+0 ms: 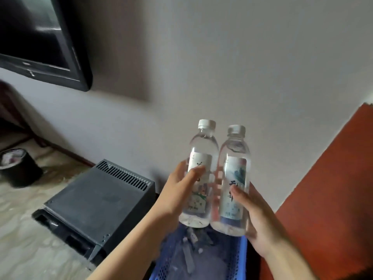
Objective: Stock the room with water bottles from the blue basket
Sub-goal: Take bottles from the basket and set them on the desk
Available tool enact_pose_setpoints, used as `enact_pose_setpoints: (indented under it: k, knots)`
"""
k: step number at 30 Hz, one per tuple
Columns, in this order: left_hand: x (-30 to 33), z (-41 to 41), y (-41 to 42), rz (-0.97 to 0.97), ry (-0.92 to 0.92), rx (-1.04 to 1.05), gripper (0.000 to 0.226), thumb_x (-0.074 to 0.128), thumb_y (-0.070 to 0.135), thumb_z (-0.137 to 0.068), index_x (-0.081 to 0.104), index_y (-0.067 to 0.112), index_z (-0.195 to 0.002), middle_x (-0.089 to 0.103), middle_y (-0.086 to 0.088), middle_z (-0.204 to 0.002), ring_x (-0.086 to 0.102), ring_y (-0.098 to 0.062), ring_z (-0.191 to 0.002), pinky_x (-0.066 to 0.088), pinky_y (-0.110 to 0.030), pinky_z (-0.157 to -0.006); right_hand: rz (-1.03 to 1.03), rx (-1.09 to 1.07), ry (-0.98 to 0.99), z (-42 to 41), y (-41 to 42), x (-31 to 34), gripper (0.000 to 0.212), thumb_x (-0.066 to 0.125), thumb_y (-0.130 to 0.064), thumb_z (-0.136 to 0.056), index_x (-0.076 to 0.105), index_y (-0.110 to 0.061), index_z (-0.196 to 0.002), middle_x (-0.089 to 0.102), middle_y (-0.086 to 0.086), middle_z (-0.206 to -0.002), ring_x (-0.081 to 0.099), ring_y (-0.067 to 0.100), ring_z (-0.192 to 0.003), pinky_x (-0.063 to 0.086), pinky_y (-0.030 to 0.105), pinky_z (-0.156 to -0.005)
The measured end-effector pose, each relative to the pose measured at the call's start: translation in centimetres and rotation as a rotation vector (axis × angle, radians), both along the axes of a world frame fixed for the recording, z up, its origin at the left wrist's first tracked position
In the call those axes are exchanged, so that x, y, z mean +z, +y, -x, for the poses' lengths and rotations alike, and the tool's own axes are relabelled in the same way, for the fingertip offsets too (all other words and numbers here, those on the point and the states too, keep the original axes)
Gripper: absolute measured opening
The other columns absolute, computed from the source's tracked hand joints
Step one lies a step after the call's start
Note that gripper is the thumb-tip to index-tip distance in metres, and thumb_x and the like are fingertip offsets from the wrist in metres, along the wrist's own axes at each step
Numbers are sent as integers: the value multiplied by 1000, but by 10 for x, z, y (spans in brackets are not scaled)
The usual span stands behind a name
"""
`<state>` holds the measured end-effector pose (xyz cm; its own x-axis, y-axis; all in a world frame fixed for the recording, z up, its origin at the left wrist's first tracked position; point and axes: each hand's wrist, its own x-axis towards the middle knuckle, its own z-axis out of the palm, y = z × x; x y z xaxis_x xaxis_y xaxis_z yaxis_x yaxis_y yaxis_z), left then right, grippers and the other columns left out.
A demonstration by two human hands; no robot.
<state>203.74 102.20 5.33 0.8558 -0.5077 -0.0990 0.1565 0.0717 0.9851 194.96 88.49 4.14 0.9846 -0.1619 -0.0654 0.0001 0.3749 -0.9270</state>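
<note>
I've got 2 water bottles up in the air, 1 per hand, both upright w/ white caps on. My left hand is curled round the left bottle at label height, thumb across the front. My right hand wraps the right bottle lower down, thumb on the label, fingers behind. The 2 bottles touch side by side, directly above the blue basket, which sits beside the orange-red surface on my right.

Risks as I see it: the plastic is smooth, and my right grip sits low on a top-heavy bottle, so a quick swing could tip it out. Bottles knocking together may loosen either hold. A drop to the left would hit the black box on the floor.
</note>
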Motion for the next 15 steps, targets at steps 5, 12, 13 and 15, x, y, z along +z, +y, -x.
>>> enact_pose_setpoints:
  k: [5,12,13,15]
  knots:
    - [44,1,49,-4,-40,167,34,59,39,-68,63,24,-99,72,-4,-87,69,-22,-78,55,-41,-72,97,207,-54,-15,31,41,74,83,-43,-56,56,-21,-121,67,12,-117,63,30,-110,50,41,-89]
    - [67,-6,139,33,-68,386,16,54,28,-90,63,20,-100,70,-1,-81,68,-18,-71,56,-41,-71,201,407,-123,-57,116,70,46,57,-24,-84,49,-17,-129,64,11,-123,62,27,-114,49,45,-97]
    - [68,-8,154,30,-71,411,16,56,30,-88,63,21,-99,71,0,-81,68,-20,-73,56,-44,-75,210,428,-124,-64,131,71,47,59,-26,-83,49,-17,-129,64,11,-124,62,27,-114,49,46,-97]
    - [70,-13,187,31,-84,455,24,60,36,-78,64,24,-98,71,0,-82,68,-22,-78,55,-48,-80,226,450,-121,-79,164,70,56,65,-34,-78,47,-17,-129,65,10,-123,62,27,-114,46,49,-98]
